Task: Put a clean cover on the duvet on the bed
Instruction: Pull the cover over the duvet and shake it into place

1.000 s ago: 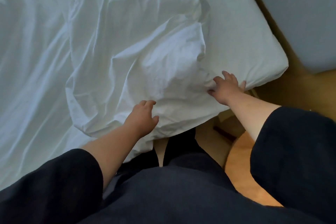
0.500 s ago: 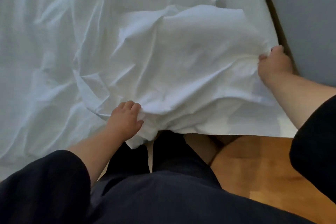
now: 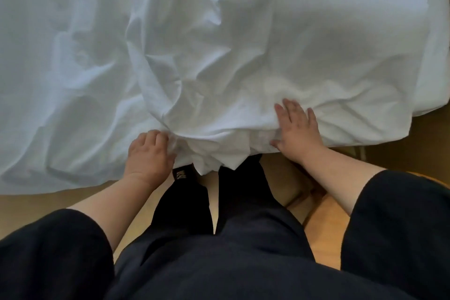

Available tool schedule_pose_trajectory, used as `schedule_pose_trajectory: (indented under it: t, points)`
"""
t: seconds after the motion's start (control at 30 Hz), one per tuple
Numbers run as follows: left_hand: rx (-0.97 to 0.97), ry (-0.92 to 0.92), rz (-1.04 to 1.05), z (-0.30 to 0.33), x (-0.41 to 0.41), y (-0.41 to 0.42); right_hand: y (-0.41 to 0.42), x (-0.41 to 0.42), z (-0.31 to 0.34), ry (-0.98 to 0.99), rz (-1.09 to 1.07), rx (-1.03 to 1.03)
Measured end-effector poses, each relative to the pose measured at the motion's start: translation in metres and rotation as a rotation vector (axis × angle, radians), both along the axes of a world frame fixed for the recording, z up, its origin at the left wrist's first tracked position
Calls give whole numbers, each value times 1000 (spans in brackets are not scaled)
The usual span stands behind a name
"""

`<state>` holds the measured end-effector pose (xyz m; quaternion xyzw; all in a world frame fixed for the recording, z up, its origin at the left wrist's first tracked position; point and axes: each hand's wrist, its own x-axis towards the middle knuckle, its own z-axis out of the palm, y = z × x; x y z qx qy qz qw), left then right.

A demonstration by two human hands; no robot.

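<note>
A: Duvet cover (image 3: 280, 61), white and badly rumpled, is lying bunched over the centre and right of the frame, on top of the bed (image 3: 438, 31), and its near edge is spilling off the bed's edge at lower centre.

B: And the left hand (image 3: 149, 153) is working that edge. The fingers are curling into a gathered wad of the cloth at centre-left, just where the folds are meeting.

A: So that one is clamped on fabric. The right hand (image 3: 295, 126) is doing something different, right of centre: fingers straight and spread, palm lying flat on the cover near its edge.

B: Pressing, not gripping. The two hands are sitting apart, with a puckered ridge of cloth running between them.

A: A loose point of the cover is hanging down between the hands, over dark trouser legs (image 3: 185, 204) at lower centre.

B: Both forearms are showing bare, coming out of dark sleeves (image 3: 399, 226) at the bottom corners of the frame.

A: More white bedding (image 3: 53, 61) is filling the upper left, creased and flatter. I cannot tell whether that is the duvet itself or a sheet.

B: Wooden floor (image 3: 24, 204) is showing pale along the lower left, below the bed's edge.
</note>
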<state>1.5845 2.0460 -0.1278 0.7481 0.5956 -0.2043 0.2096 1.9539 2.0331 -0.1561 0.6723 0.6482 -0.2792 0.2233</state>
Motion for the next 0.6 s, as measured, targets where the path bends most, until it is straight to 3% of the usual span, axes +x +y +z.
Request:
schedule_pose_trajectory:
  t: [0.1,0.23,0.3,0.47,0.6]
  points:
    - [-35,-14,-32,-35,-16,5,23,-15,-35,-66,82,15]
    - [246,-169,-138,-74,-17,15,42,-23,-75,-22,124,218]
    - [290,-210,-163,-85,-20,16,41,-27,-79,77,60,334]
    - [212,-440,-61,-66,-31,15,43,-26,-31,20,-64,208]
    - [277,-592,99,-2,-33,12,49,-33,48,144,-87,277]
